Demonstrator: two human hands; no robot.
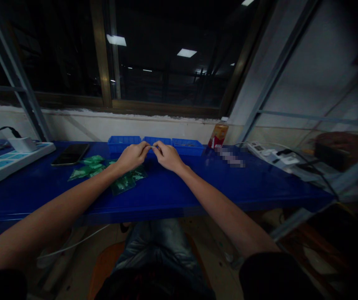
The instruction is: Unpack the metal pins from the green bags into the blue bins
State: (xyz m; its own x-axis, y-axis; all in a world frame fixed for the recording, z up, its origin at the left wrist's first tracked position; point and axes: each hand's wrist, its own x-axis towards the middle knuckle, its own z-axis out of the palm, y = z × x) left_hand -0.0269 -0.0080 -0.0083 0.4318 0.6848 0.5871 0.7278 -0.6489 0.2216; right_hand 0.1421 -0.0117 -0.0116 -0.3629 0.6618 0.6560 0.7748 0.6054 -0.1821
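My left hand [132, 157] and my right hand [168, 156] meet above the blue table, just in front of the blue bins. Fingers of both are pinched together, tip to tip. Whatever lies between them is too small to make out. Under and beside my left hand and forearm lies a loose pile of green plastic packets [124, 182]. Three small blue bins stand in a row behind my hands: a left one [123, 144], a middle one partly hidden by my fingers, and a right one [187, 147] with small items inside.
A phone [70, 154] and a white power strip [16, 161] lie on the left of the blue table [223, 187]. A drink bottle [219, 134] stands behind on the right, near another power strip with cables [271, 157]. A window wall rises behind.
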